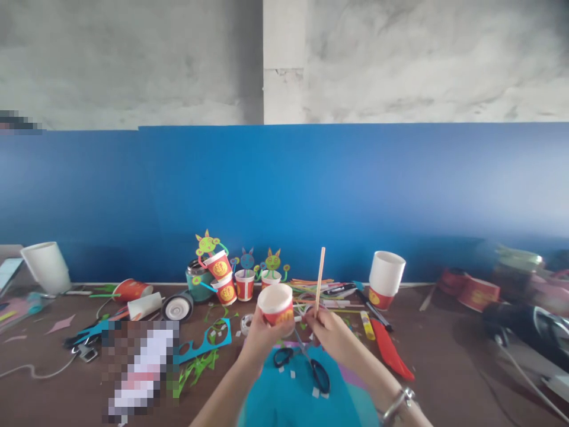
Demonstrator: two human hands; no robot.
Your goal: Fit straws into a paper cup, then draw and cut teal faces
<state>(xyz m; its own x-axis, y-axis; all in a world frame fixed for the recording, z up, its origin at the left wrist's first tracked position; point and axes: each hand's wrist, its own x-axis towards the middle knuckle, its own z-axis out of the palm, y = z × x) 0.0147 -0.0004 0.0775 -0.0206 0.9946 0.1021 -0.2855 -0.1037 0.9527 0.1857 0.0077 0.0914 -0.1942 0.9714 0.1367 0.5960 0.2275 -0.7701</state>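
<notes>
1. Paper cup [275,299], red and white, is held above the desk [448,373] near the middle of the view, its white end turned upward.
2. It is gripped by the left hand [263,335], whose fingers are curled around its side and spread only as wide as the cup.
3. A pale orange drinking straw [320,273] is pinched near its lower end by the right hand [328,332], the fingers nearly closed; it is held almost upright, to the right of the cup and apart from it.
4. Black-handled scissors [320,376] are laid on blue paper [271,403] between the forearms, with small white scraps scattered about them.
5. A yellow glue stick [367,325] is placed to the right of the right hand, just beside a long red piece [392,350].
6. A blue cut-out sheet [208,341] and green paper scraps [195,370] are strewn to the left of the left hand.
7. Farther back, decorated cup figures [222,290] are grouped before a blue partition [284,190]; a stack of paper cups [386,273] is stood to their right.
</notes>
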